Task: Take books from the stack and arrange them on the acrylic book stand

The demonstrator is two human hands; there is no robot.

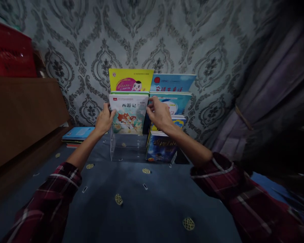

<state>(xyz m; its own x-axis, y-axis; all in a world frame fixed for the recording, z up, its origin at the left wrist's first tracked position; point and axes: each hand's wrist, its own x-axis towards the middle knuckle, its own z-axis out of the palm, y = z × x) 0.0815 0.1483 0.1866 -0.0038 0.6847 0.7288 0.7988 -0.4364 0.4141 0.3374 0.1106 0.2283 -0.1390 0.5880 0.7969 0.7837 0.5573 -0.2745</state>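
Note:
A white-topped picture book point(128, 116) stands upright in the left half of a clear tiered book rack point(129, 152). My left hand point(105, 118) is closed on the book's left edge. At its upper right edge, my right hand point(158, 111) has fingers bent against the side. Behind it rises a yellow book point(131, 79) with a pink patch. The rack's right half holds a light blue book point(173, 82), a teal book point(183, 101) and a dark blue book point(160, 148) at the front. The rack's lowest left tier shows bare clear plastic.
A small stack of books point(77, 133) lies left of the rack. A brown wooden cabinet point(22, 114) stands at the left with a red bag point(11, 50) on it. Patterned wallpaper backs the rack, and a curtain point(258, 87) hangs at the right. Dark blue cloth point(131, 216) covers the surface.

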